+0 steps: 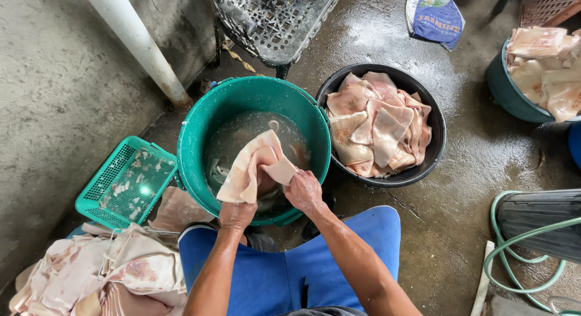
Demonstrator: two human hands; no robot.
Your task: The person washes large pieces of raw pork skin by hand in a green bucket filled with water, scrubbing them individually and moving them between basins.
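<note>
Both hands hold one pale pink slab of raw pork skin point(254, 165) over a green bucket point(200, 134) of cloudy water. My left hand point(237, 213) grips the slab's lower edge from underneath. My right hand point(304, 191) pinches its right corner at the bucket's near rim. The slab is folded and hangs above the water. More pieces lie sunk in the water below it.
A black tub point(436, 140) of stacked skins stands right of the bucket. A green basket point(124, 183) with scraps sits left, a heap of skins point(91, 273) at bottom left. A teal tub point(508, 92) of skins, a green hose point(514, 255) and a white pipe point(136, 41) surround the wet concrete floor.
</note>
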